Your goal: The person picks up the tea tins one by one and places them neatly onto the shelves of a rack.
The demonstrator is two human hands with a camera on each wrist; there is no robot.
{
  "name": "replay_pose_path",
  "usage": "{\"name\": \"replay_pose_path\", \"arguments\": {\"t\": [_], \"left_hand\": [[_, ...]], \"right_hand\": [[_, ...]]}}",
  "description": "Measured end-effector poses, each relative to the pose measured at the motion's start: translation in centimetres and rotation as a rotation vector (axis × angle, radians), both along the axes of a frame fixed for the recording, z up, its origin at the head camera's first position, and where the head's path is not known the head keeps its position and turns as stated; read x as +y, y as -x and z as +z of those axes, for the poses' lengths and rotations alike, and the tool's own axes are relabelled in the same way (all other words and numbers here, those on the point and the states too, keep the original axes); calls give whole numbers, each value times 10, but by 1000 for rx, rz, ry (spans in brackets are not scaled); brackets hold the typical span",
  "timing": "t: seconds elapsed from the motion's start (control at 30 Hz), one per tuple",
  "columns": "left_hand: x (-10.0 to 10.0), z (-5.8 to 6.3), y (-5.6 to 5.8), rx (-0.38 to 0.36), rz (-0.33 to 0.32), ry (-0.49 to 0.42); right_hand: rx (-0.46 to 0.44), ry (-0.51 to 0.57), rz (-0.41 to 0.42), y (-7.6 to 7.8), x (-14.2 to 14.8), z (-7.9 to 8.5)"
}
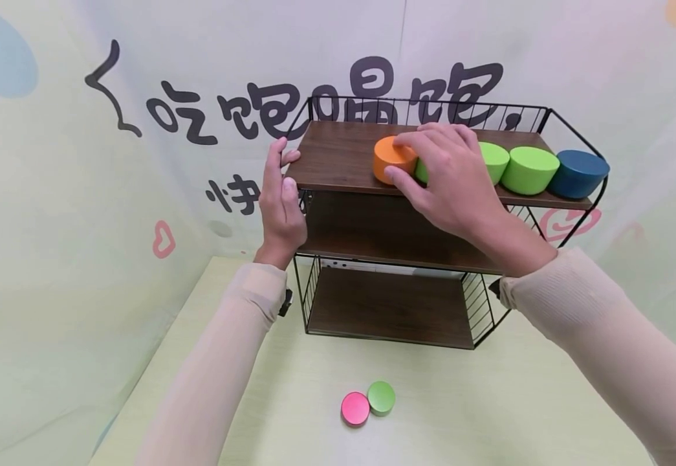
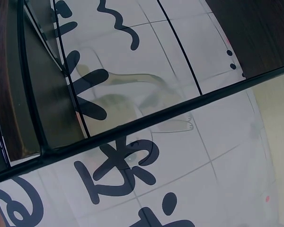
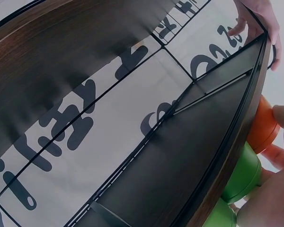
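Note:
On the top board of a wire-sided shelf rack (image 1: 338, 155), my right hand (image 1: 448, 168) holds an orange round tin (image 1: 385, 162) between thumb and fingers. The same tin (image 3: 265, 125) shows beyond the board's edge in the right wrist view. Green round tins (image 1: 528, 171) stand in a row to its right, partly covered by the hand, with a dark blue tin (image 1: 579, 175) at the end. My left hand (image 1: 282, 200) grips the rack's left side at the top board; in the left wrist view it is almost wholly out of frame.
A pink round tin (image 1: 355, 409) and a green one (image 1: 381, 397) touch on the pale table (image 1: 442, 401) before the rack. Lower boards (image 1: 390, 304) lie beneath the top one. Behind hangs a printed cloth (image 1: 186, 71); a low wire rail backs the top board.

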State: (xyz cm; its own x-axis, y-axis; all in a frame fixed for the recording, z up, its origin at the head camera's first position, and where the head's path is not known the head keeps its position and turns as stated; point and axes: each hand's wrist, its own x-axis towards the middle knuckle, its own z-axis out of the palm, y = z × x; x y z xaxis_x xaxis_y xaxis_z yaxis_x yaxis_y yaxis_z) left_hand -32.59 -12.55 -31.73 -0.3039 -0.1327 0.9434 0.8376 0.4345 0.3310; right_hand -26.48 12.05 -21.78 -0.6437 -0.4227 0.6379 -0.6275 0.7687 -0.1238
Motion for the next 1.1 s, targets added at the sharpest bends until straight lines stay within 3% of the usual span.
{"name": "replay_pose_path", "arguments": {"t": [0.2,0.4,0.6,0.67,0.9,1.1], "left_hand": [[-3,-4,5,1,3,-1],[-1,-4,6,-5,2,-1],[9,15,-21,-21,-10,-8],[10,17,-24,-22,-13,-10],[1,2,0,-9,2,-7],[-2,-4,5,-24,9,-3]], "right_hand": [[-11,5,6,2,-1,-1],[47,72,62,-1,2,-2],[81,167,100,-13,9,-7],[95,185,116,-17,12,-11],[172,230,169,-33,22,-29],[204,233,208,-45,24,-46]]}}
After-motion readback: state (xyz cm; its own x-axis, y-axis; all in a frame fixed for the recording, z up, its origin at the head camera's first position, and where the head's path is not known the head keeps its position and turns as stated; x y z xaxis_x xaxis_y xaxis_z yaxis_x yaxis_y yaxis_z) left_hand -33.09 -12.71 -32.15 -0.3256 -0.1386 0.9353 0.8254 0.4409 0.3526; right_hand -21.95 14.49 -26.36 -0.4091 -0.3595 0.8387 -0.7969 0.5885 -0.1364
